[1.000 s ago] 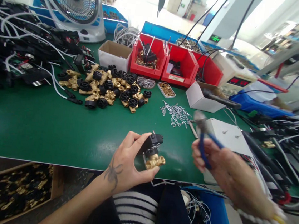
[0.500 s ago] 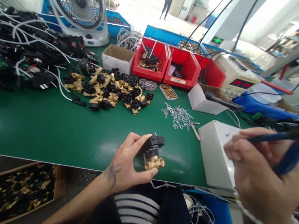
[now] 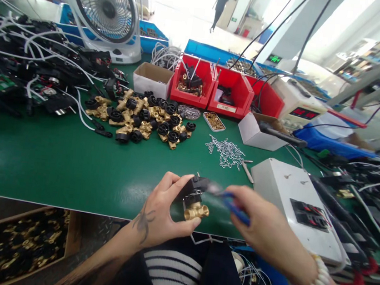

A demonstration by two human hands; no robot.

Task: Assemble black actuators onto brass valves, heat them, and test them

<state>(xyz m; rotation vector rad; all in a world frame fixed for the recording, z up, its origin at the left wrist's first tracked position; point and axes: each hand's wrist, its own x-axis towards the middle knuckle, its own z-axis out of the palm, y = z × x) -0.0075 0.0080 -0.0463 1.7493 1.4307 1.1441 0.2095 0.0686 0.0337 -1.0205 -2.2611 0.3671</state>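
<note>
Beside pliers point(image 3: 230, 203) gripped in the right hand point(image 3: 260, 214), the left hand point(image 3: 162, 208) clasps a black-and-brass fitting point(image 3: 195, 200).

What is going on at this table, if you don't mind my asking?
A person's left hand holds a brass fitting with a black top near the front edge of the green table. The right hand grips blue-handled pliers, blurred, their tip close to the black top; whether they touch is unclear. More brass fittings and a scatter of metal clips lie farther back.
</note>
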